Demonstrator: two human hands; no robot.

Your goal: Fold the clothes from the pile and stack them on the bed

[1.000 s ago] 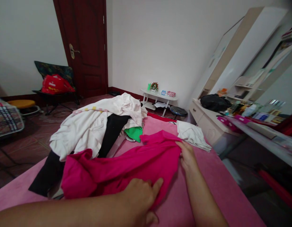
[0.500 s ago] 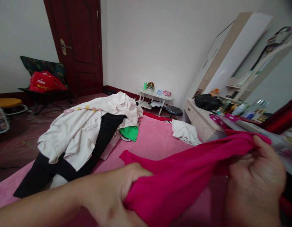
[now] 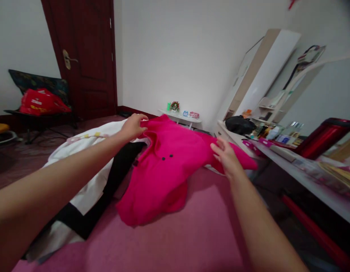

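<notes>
As spread, pink top (image 3: pixel 163 170) lengthwise, collar (image 3: pixel 153 133) away

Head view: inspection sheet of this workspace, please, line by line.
Surface: pink bed cover, lying flat.
Job's things: magenta garment spread out, two dark buttons showing, its left part lying over the pile.
Clutter: white garment and black garment heaped at the left, partly under the magenta garment.
Hands: left hand grips the magenta garment's far left corner; right hand touches its right sleeve, grip unclear.
Cables: nothing seen.
Surroundings: dark red door, red bag on a chair, low white table, black bag on a dresser, tall cabinet.
</notes>
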